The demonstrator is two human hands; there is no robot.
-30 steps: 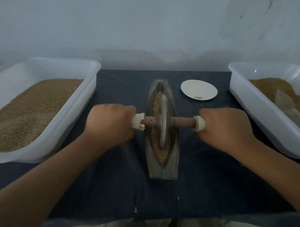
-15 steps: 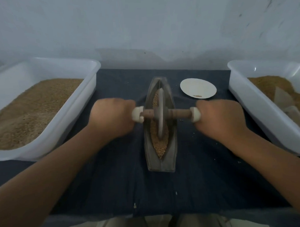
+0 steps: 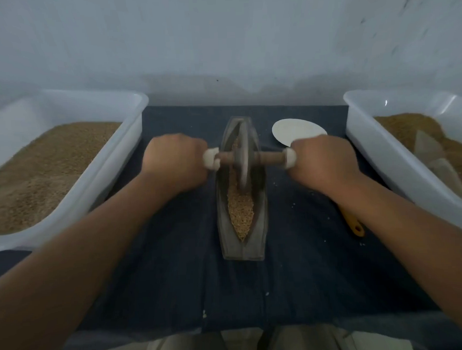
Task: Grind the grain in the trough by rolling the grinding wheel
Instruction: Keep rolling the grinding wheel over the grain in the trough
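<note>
Rolled away from the person since a second ago, the grinding wheel [image 3: 242,164] now stands in the far half of the trough [image 3: 224,227], where earlier it sat about mid-length; both hands have gone forward with it. It is a thin grey disc, upright on its edge between the trough's two sloping walls, its top rim close to the trough's far tip. On the person's side of the wheel, the near half of the channel lies open, filled with tan grain [image 3: 240,213] that narrows to a point just short of the near end.

A brown wooden axle [image 3: 270,157] runs through the wheel's centre and crosses the trough's rims at right angles, with a white knob [image 3: 211,159] at each end (both partly hidden by fingers). The left hand [image 3: 174,161] is curled around the axle end left of the trough, the right hand [image 3: 325,163] around the end to its right, so the wheel sits midway between the two fists, each clear of the trough's sides.

Right of the trough's far end lies a white plate [image 3: 299,130], its near edge covered by the right hand. A yellow handle [image 3: 354,224] shows under the right forearm, right of the trough's near half. Two white tubs holding grain flank the trough, the left tub [image 3: 114,163] and the right tub [image 3: 386,153], both well apart from it on a dark blue cloth [image 3: 242,292].
</note>
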